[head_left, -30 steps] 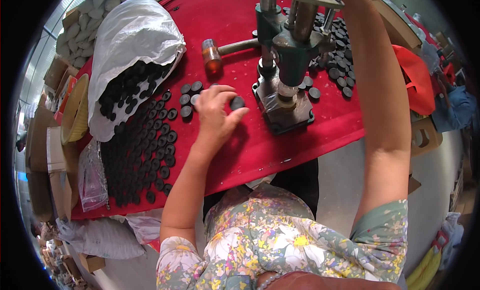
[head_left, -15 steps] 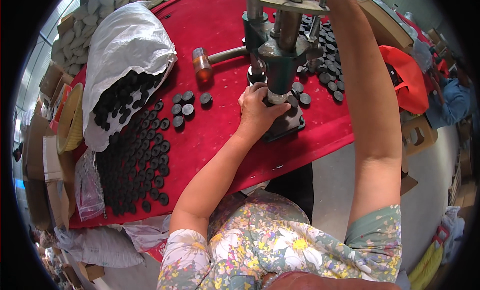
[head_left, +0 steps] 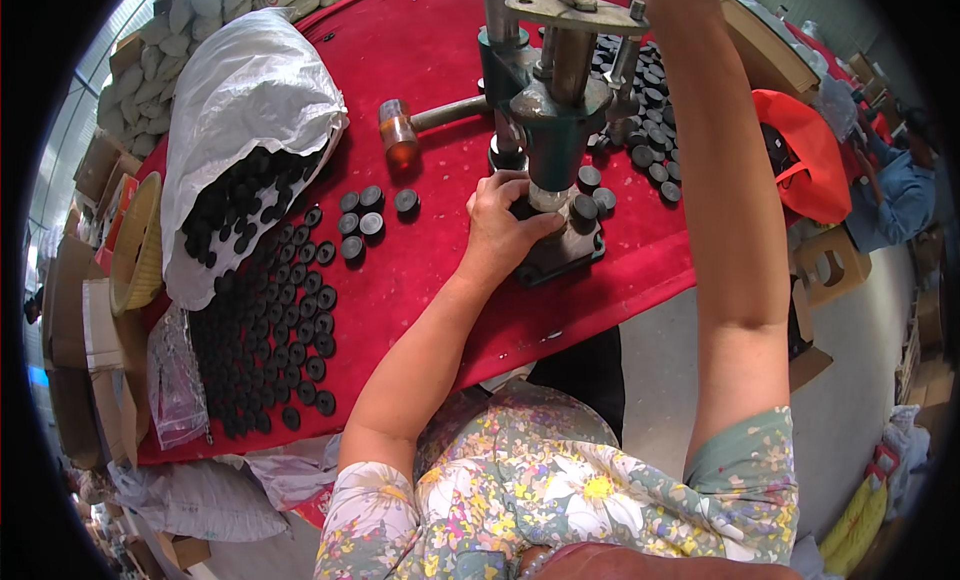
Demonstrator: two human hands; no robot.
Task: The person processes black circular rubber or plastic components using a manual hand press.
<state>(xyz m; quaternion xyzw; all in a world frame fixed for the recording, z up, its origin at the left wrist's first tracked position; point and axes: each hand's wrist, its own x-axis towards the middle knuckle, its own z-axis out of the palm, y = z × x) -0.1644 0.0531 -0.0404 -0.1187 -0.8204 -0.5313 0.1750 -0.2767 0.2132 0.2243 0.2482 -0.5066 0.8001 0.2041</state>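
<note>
L hand (head_left: 500, 228) at the press (head_left: 555, 145), near edge of table (head_left: 470, 325). Grip: thumb + fingers pinching what looks like a dark disc (head_left: 523, 209), partly hidden, right beside/under the ram (head_left: 548, 196), over the base (head_left: 560, 260). R arm (head_left: 735, 210) runs up past the press to the top; R hand cut off, grip n/a, can't tell.

To do it well (my call): seat disc flat + centred w/ ram, hold by rim only, thumb + fingertips out from under ram before any press-down; go slow on R side till L is clear.

In the way: a loose disc (head_left: 584, 209) close by the ram's R side, on or by the base, can't tell which; could get knocked. More discs just R of it, bigger pile (head_left: 650, 130) toward far R of table. Mallet (head_left: 398, 140) lies L of press, handle reaching behind it, prob. OK. Small group of discs (head_left: 371, 224) mid-table, approx. Black parts (head_left: 300, 325) spread along near L edge, by open white sack (head_left: 250, 90). Red bag (head_left: 805, 160) at R edge, well apart.
</note>
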